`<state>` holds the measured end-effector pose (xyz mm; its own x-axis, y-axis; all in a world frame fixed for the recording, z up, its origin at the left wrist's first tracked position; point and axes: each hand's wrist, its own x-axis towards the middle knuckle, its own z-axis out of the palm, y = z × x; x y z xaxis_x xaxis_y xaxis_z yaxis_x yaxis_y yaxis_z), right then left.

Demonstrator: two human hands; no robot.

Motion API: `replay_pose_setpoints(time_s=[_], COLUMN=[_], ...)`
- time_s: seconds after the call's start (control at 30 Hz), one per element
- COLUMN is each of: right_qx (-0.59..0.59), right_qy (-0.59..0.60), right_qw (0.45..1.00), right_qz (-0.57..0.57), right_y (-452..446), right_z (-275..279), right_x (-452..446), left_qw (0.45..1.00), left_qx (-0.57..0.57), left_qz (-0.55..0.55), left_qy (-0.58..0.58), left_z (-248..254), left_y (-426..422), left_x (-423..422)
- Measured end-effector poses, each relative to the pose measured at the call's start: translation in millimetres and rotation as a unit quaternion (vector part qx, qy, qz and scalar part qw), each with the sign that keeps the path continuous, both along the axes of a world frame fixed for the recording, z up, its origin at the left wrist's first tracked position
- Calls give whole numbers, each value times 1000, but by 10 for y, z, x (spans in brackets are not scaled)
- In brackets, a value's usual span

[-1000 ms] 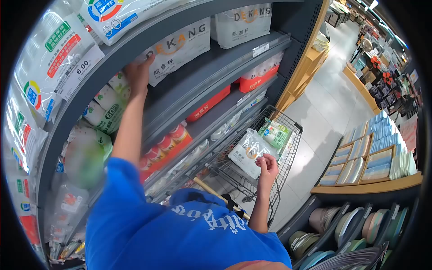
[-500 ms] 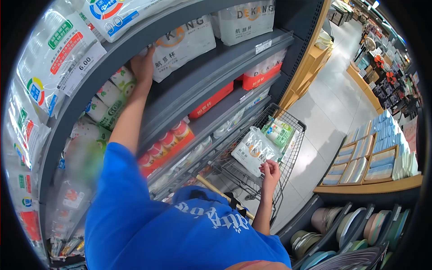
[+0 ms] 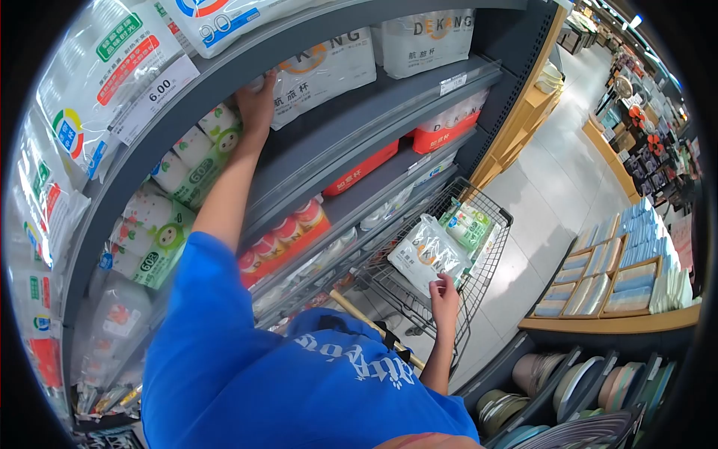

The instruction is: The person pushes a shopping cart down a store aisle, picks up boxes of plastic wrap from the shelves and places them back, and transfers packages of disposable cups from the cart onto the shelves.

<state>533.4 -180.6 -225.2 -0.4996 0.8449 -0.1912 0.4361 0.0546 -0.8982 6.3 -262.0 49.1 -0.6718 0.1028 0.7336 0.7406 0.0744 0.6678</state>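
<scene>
My left hand (image 3: 256,106) reaches up into the shelf, at the left end of a white DEKANG pack of disposable cups (image 3: 327,75). Its fingers bend around the pack's edge and are partly hidden there. Lower down, my right hand (image 3: 444,293) hovers by the shopping cart (image 3: 479,288), fingers loosely curled and apart, with nothing in them. In the cart lie a white DEKANG pack (image 3: 426,251) and a green-and-white pack (image 3: 467,224). A second white DEKANG pack (image 3: 426,46) stands farther right on the same shelf.
Green-and-white packs (image 3: 153,232) fill the shelf left of my arm. Red-and-white cup packs (image 3: 288,236) sit on a lower tier. A price tag (image 3: 159,93) hangs at upper left. Across the aisle, a display (image 3: 613,277) holds folded blue and white goods above racked dishes (image 3: 580,378).
The view has shifted slightly, so the shelf appears farther right. My left hand stays at the pack's edge, and the pack has not visibly moved. My right hand remains by the cart.
</scene>
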Motion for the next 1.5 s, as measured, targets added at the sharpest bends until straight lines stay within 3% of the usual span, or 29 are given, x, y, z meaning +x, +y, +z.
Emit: replay_pose_setpoints(time_s=[0.07,0.2,0.3,0.53,0.67,0.77,0.83,0.9,0.97,1.0,1.03,1.1,1.17,1.23,1.3,1.37,1.5], right_qx=[98,80,96,-38,-37,5,15,-19,-50,-192,-210,-249,-225,-197,-226,-166,-50], right_qy=[-130,-219,-203,-184,-255,-326,-347,-353,-351,-331,-302,-244,-257,-272,-264,-243,-232], right_qw=[983,952,955,976,966,945,937,935,935,921,926,928,931,932,925,944,963], right_qz=[80,199,195,106,3,-24,-37,-25,-14,-69,-85,-129,-131,-139,-151,-147,-127], right_y=[-50,-101,-184,-64,43,70,27,-30,-143,-181,-161,-239,-293,-242,-252,-361,-718], right_z=[-36,-484,-617,-797,-969,-1140,-1266,-1666,-1839,-1658,-1606,-1537,-1449,-1348,-1094,-1427,-1302], right_x=[66,284,367,729,1251,1679,1954,2194,2293,2132,2055,2031,1976,1903,1796,1945,2092], left_qw=[999,999,997,997,988,990,999,988,900,839,762,709,611,508,517,481,556], left_qx=[-43,-37,-47,-60,40,51,-36,-64,-241,-335,-423,-538,-675,-772,-739,-782,-739], left_qz=[-3,12,4,4,-87,-36,18,-75,-225,-287,-348,-419,-413,-373,-432,-395,-372], left_qy=[-14,-37,-64,-50,-118,-127,4,115,287,319,347,179,33,84,33,31,81], left_z=[23,62,25,10,86,300,363,327,-72,-322,-609,-1329,-2157,-2679,-3286,-3361,-3568], left_y=[-31,0,7,9,4,23,-9,-50,-76,-29,21,12,-98,-252,-529,-796,-990], left_x=[-5,99,52,65,167,644,1209,1875,2056,2176,2293,2498,2555,2632,2523,2510,2521])
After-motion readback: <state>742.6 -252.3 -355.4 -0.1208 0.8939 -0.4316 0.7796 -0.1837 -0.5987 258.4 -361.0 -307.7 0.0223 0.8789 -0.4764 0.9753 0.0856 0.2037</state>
